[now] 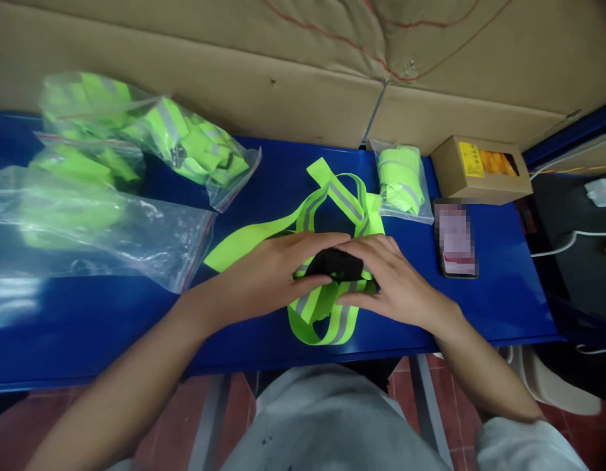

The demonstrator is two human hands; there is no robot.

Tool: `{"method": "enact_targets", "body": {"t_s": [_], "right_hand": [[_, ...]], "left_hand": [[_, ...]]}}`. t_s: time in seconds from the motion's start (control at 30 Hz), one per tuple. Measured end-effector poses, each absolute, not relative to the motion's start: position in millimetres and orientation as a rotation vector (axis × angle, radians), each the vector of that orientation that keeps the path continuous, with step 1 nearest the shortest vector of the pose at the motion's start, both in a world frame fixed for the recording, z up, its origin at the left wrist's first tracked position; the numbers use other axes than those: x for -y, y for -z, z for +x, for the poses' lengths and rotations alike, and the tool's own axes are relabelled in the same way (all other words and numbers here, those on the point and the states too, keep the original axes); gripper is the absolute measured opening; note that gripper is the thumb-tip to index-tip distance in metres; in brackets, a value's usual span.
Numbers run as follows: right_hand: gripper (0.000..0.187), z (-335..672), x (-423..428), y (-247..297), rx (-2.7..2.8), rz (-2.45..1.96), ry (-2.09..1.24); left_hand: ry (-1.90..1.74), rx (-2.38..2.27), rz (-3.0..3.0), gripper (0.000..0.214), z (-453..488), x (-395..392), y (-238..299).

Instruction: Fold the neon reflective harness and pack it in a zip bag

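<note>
Fluorescent yellow-green straps with grey reflective stripes, looking like a reflective strap vest (347, 320), lie loosely looped at the front middle of the blue table. Between my two hands is a bunched black part (335, 263) of it. My left hand (281, 271) grips it from the left, thumb below and fingers above. From the right, my right hand (389, 278) closes round the other side, its fingertips meeting those of the left. One loose strap end (244, 242) runs out to the left, and other loops spread behind my hands. My fingers partly hide the black part.
Clear zip bags (199, 140) of similar yellow-green straps lie at the left. Behind on the right are a packed bag (401, 180), a cardboard box (499, 183) with orange contents and a phone (455, 239). A cardboard wall (209, 85) stands behind the blue table (244, 356).
</note>
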State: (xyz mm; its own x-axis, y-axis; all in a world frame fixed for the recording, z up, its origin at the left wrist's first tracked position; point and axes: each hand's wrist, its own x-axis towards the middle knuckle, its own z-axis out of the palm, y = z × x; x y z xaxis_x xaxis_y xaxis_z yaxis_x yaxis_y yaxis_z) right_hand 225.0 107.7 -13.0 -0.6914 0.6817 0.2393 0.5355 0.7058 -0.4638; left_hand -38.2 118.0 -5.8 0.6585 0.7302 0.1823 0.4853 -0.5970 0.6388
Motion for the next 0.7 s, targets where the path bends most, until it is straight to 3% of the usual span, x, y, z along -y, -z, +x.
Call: {"method": "enact_targets", "body": {"t_s": [0.23, 0.4, 0.7], "right_hand": [[0.076, 237, -109, 6, 2.456, -0.985, -0.734], [0.071, 237, -107, 2, 2.396, -0.974, -0.775], [0.078, 243, -108, -1, 2.370, -0.979, -0.761]], "left_hand": [[-0.726, -0.918, 2.150, 0.033, -44, -127, -2], [-0.732, -0.905, 2.015, 0.032, -42, -127, 2], [-0.838, -0.954, 1.877, 0.027, -37, -126, 10]]}}
